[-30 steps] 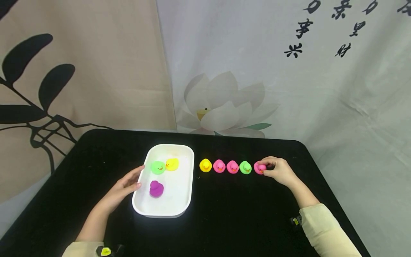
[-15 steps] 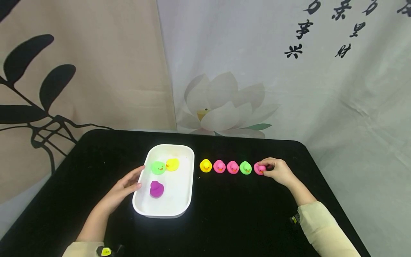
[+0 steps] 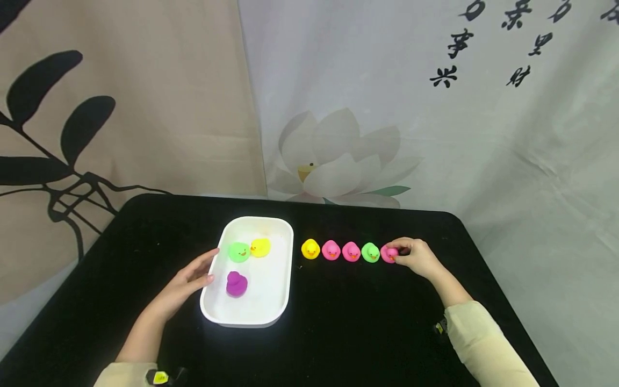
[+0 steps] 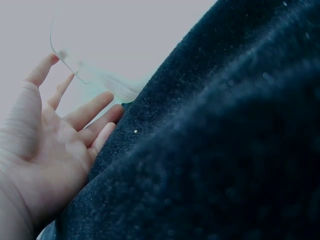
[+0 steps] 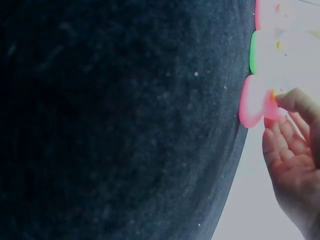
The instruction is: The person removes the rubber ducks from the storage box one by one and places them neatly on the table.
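At the right end of a row of rubber ducks, my right hand pinches a pink rubber duck between thumb and fingers. Left of it in the row sit a green duck, two pink ducks and a yellow duck. In the right wrist view the pinched pink duck stands right beside the green duck. My left hand rests its fingertips and thumb on the left rim of a white tray, its fingers spread and fairly straight.
Inside the tray are a green duck, a yellow duck and a purple duck. A black cloth covers the table. Behind its far edge hangs a printed curtain.
My right hand has shifted the end pink duck slightly left, closer to the green one. My left hand stays at the tray's rim.
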